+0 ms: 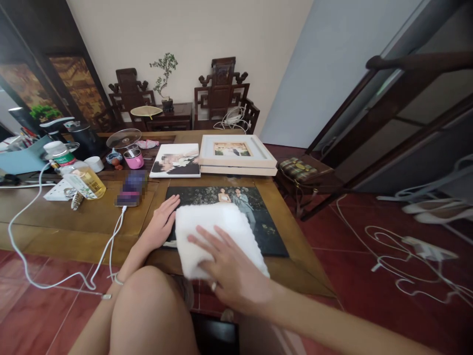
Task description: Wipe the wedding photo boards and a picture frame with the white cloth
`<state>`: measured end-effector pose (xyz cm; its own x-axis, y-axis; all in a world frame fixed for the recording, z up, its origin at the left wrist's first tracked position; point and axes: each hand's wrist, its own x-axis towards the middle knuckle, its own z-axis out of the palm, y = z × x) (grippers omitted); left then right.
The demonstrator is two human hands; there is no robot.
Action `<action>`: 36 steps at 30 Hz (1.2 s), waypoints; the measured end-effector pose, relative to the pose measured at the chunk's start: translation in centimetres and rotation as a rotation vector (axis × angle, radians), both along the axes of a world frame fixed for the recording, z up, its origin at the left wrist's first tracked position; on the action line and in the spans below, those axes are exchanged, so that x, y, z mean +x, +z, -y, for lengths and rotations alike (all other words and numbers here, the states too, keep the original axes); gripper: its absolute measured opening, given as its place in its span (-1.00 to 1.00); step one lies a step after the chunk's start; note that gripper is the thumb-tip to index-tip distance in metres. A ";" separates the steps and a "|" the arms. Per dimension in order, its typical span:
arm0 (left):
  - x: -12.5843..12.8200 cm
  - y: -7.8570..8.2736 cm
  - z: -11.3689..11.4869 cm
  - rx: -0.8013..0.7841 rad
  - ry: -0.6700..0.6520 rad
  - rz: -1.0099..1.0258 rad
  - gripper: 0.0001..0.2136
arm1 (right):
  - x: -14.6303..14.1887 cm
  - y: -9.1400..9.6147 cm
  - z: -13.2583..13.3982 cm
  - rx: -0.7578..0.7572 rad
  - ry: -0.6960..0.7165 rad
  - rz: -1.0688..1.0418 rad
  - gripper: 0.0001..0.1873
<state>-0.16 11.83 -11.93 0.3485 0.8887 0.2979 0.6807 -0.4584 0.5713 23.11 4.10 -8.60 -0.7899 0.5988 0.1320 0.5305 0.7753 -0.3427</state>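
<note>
A dark wedding photo panel point(269, 234) lies flat near the front edge of the wooden table, showing a couple among foliage. My left hand point(162, 223) rests flat on its left edge, fingers stretched out. Over the panel's lower left part is a fluffy white cloth point(212, 217), hanging a little past the table edge. My right hand point(229, 271), with a ring on one finger, presses and holds this cloth from above. The cloth hides part of the picture.
Behind the panel are a white photo album point(175, 167) and stacked picture frames point(254, 150). A phone point(132, 187) on a charging cable, a pink cup point(133, 159) and a bottle of yellow liquid point(86, 177) stand left. Cables point(399, 261) lie on the red floor.
</note>
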 end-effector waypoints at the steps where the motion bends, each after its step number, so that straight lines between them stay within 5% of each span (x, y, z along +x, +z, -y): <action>1: 0.0 0.0 0.0 0.005 -0.005 -0.005 -0.59 | 0.2 0.0 1.0 -0.022 0.029 0.001 -0.71; 5: -0.1 -0.1 0.0 0.014 -0.013 -0.020 -0.59 | 1.0 0.2 0.7 -0.022 0.035 -0.008 -0.66; 13: -0.1 0.0 0.0 0.007 -0.002 -0.020 -0.59 | 0.2 -0.1 -11.9 0.142 -0.214 0.013 -0.66; 16: -0.1 -0.1 0.0 0.011 -0.007 -0.014 -0.59 | -0.6 0.1 -14.4 0.151 -0.235 0.019 -0.63; 19: -0.1 -0.1 0.0 0.006 0.008 -0.012 -0.58 | -1.4 0.4 -13.2 0.142 -0.225 0.042 -0.64; 28: -0.1 0.0 0.0 -0.006 0.005 -0.029 -0.58 | -0.2 0.7 -0.1 0.016 0.024 0.054 -0.68; 31: -0.1 -0.1 0.0 0.001 0.004 -0.031 -0.58 | 1.7 0.6 -0.4 0.023 -0.022 0.014 -0.66; 36: 0.0 0.0 0.1 -0.017 0.011 -0.031 -0.58 | 4.1 -0.2 -6.6 0.159 -0.315 0.037 -0.70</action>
<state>-0.19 11.76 -11.94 0.3476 0.8973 0.2720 0.7029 -0.4414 0.5578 27.24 10.67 -8.82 -0.5760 0.7879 0.2179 0.7619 0.6140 -0.2063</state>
